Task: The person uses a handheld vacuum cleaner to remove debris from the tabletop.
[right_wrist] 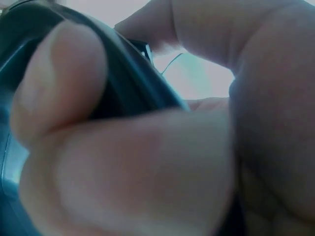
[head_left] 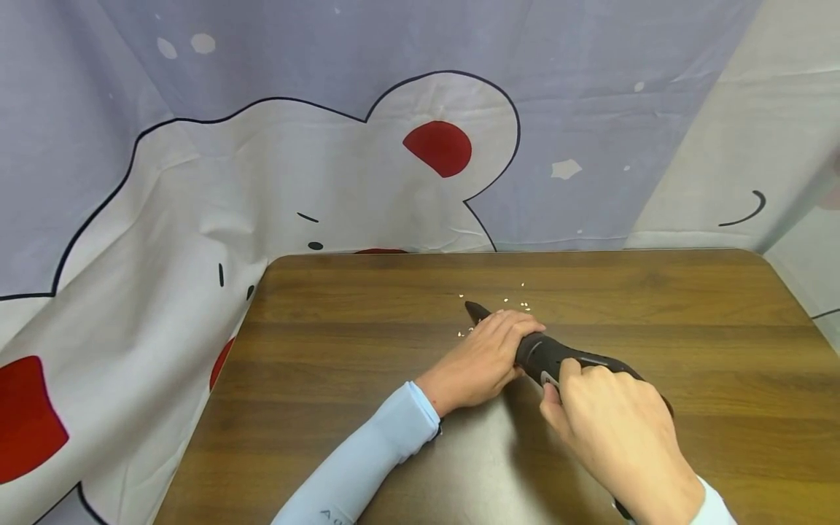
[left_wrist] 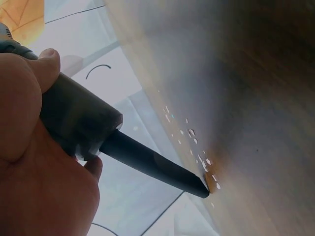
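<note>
A black handheld vacuum cleaner [head_left: 547,355] with a narrow crevice nozzle [left_wrist: 152,164] slants down to the wooden table. My right hand [head_left: 617,423] grips its handle, and the right wrist view shows the fingers curled around the dark handle [right_wrist: 130,78]. Farther forward, my left hand [head_left: 482,357] holds the front of the body, its thumb and fingers wrapped around it in the left wrist view. The nozzle's tip is right at the tabletop among small pale bits [left_wrist: 203,164]. In the head view, the left hand hides part of the nozzle.
More pale bits [head_left: 524,305] lie scattered near the back of the wooden table [head_left: 341,350]. Behind the table's back edge and along its left side hangs a printed curtain [head_left: 315,168]. Light blue sleeves [head_left: 367,452] cover the forearms.
</note>
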The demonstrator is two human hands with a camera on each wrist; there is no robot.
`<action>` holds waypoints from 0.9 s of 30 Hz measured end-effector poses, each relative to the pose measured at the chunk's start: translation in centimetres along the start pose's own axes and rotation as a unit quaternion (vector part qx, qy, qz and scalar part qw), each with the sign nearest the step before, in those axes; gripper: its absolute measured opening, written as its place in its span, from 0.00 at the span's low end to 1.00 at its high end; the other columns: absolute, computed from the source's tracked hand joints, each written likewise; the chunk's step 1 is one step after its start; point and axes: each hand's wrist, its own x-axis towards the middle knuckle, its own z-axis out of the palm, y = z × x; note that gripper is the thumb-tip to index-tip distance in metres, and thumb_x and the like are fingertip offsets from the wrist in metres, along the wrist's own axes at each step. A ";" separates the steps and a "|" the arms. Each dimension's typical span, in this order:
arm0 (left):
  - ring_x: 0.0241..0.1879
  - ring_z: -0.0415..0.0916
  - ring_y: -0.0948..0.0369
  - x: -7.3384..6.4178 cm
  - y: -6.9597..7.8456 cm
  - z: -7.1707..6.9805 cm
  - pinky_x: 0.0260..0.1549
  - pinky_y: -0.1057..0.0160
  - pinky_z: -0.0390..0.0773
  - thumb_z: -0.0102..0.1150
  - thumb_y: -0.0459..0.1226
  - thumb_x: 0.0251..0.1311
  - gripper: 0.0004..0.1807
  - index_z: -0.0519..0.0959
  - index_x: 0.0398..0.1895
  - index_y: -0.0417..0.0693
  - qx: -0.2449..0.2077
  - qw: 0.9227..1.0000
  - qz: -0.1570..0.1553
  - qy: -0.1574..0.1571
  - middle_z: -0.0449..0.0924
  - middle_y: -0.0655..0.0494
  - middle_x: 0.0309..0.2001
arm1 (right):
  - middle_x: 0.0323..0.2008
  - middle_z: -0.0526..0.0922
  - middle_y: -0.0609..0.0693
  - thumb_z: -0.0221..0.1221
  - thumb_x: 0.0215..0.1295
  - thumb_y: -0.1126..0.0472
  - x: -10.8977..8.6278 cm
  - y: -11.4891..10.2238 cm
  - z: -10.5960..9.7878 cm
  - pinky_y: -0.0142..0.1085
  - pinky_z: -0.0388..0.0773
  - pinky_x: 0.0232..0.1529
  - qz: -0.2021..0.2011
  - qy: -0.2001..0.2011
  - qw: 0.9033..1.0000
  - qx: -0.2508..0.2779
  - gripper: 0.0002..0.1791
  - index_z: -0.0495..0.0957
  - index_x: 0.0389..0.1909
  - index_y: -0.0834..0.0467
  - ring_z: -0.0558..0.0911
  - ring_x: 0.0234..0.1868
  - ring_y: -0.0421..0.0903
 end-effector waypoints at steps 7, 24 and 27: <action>0.67 0.54 0.60 -0.1 -0.9 0.2 0.71 0.61 0.45 0.64 0.41 0.57 0.36 0.59 0.67 0.45 0.000 1.000 -0.005 0.007 0.63 0.51 0.64 | 0.09 0.59 0.44 0.60 0.54 0.57 0.5 -0.1 0.7 0.38 0.57 0.05 0.026 -0.036 0.999 0.006 0.17 0.64 0.15 0.57 0.59 0.08 0.43; 0.66 0.56 0.58 -0.3 1.6 -0.1 0.69 0.60 0.49 0.63 0.45 0.59 0.37 0.59 0.68 0.47 0.036 0.999 -0.021 -0.002 0.62 0.53 0.64 | 0.09 0.59 0.40 0.58 0.55 0.54 -0.4 1.2 -1.4 0.36 0.56 0.07 0.021 -0.077 0.996 0.026 0.16 0.64 0.16 0.54 0.59 0.09 0.42; 0.65 0.58 0.57 -0.4 2.0 -0.2 0.69 0.59 0.52 0.63 0.46 0.59 0.37 0.59 0.68 0.47 0.039 0.999 -0.021 -0.003 0.63 0.53 0.64 | 0.09 0.59 0.40 0.58 0.56 0.53 -0.7 1.5 -1.7 0.37 0.56 0.08 0.017 -0.083 0.996 0.026 0.15 0.65 0.17 0.53 0.59 0.09 0.42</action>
